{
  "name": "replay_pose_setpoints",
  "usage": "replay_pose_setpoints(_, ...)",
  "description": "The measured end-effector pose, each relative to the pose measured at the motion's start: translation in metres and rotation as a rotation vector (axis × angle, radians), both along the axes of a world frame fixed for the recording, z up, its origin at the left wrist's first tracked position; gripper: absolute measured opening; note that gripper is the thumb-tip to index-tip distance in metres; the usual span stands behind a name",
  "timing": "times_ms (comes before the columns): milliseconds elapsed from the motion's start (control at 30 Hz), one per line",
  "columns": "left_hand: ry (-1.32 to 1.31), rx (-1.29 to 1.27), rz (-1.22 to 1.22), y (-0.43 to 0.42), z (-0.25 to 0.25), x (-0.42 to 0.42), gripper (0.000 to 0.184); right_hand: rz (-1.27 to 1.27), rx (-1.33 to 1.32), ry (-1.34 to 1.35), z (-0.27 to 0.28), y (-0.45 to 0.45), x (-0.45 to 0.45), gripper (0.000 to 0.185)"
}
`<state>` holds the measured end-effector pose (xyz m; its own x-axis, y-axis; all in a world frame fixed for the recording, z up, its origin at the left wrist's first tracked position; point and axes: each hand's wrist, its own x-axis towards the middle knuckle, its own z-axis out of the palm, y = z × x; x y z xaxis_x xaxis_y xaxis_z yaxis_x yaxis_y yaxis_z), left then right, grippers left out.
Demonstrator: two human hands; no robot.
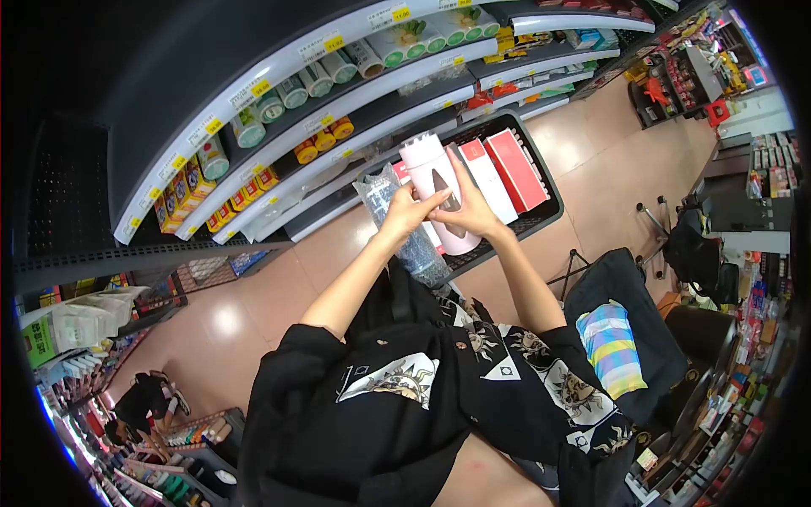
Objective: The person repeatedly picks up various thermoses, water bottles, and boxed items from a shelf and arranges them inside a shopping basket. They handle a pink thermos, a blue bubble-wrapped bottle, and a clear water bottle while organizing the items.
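Two boxes, one red [517, 173] and one white [490, 182], sit side by side in the right-hand part of the black basket [547, 173]. Along its left side a long bundle in clear bubble wrap [412, 253] shows blue through the plastic; I can't tell whether it rests inside or on the rim. Beyond the basket rise curved shelves [287, 69], hemming in that side with pale tubs [317, 82], yellow-and-red cartons [179, 196] and yellow price tags. Nearer than the basket and to its right, a checked, pillow-like package [615, 351] lies on a black seat [596, 287]. Well off to the basket's left, another person [148, 406] bends low by a display.

Over the basket, between bundle and white box, is a pink container [427, 160]: pale, tall, rounded, its top edge notched, a dark pointed-oval panel on its side. The left hand [407, 211] grips it with the thumb across that panel; the right hand [469, 211] is closed round the other side, and together they cover much of its middle
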<state>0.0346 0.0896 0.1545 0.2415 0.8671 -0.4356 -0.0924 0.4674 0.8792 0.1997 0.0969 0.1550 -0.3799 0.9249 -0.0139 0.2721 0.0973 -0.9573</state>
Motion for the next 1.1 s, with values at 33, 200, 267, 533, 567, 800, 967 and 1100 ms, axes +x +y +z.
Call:
replay_pose_setpoints(33,0.002,-0.012,0.009,-0.008,-0.02,0.004,0.056,-0.014,-0.078,-0.032,-0.017,-0.008,0.003,0.116)
replay_pose_setpoints(200,0.467,0.149,0.117,-0.051,-0.098,0.008,0.068,-0.079,0.012,-0.17,-0.106,-0.022,0.001,0.116)
replay_pose_setpoints(267,0.695,0.295,0.197,-0.067,-0.104,0.002,0.082,-0.127,-0.02,-0.256,-0.12,-0.026,-0.002,0.114)
replay_pose_setpoints(533,0.784,0.046,0.195,-0.071,-0.165,-0.015,0.123,-0.185,-0.119,-0.515,-0.12,-0.019,-0.024,0.108)
replay_pose_setpoints(567,0.772,0.046,0.181,-0.068,-0.169,-0.014,0.123,-0.141,-0.138,-0.569,-0.114,-0.018,-0.027,0.108)
replay_pose_setpoints(800,0.653,-0.061,0.111,-0.042,-0.149,-0.018,0.126,-0.15,-0.144,-0.725,-0.123,-0.018,-0.029,0.111)
replay_pose_setpoints(967,0.656,-0.117,0.155,-0.043,-0.15,-0.018,0.126,-0.155,-0.103,-0.673,-0.116,-0.019,-0.024,0.111)
replay_pose_setpoints(1100,0.703,-0.168,0.24,-0.041,-0.139,-0.01,0.121,-0.12,-0.057,-0.544,-0.118,-0.018,-0.015,0.108)
